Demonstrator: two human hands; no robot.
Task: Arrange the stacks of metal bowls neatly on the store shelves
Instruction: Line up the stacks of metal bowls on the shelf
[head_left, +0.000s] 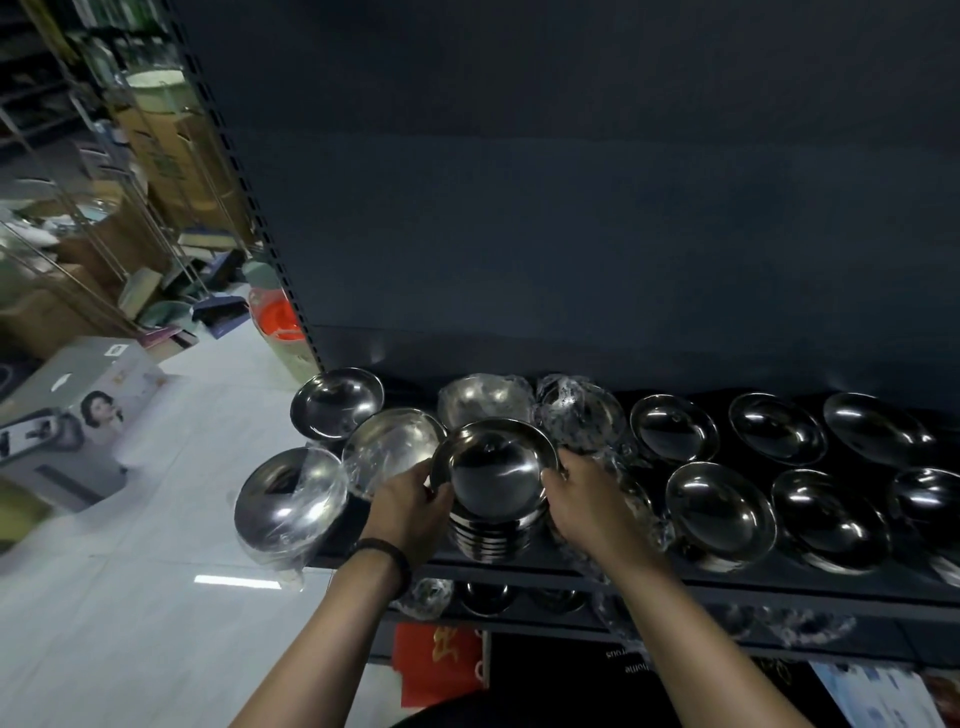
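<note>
A stack of shiny metal bowls stands at the front edge of the dark shelf, in the middle of the view. My left hand grips its left side and my right hand grips its right side, fingers on the top rim. Plastic-wrapped stacks sit to the left and behind. An unwrapped bowl stack stands at the shelf's back left corner. Several more unwrapped stacks fill the right part of the shelf.
The dark back panel rises behind the shelf. A lower shelf holds more bowls. Left of the shelving lies a white tiled floor with a printed box, an orange-lidded container and cluttered racks behind.
</note>
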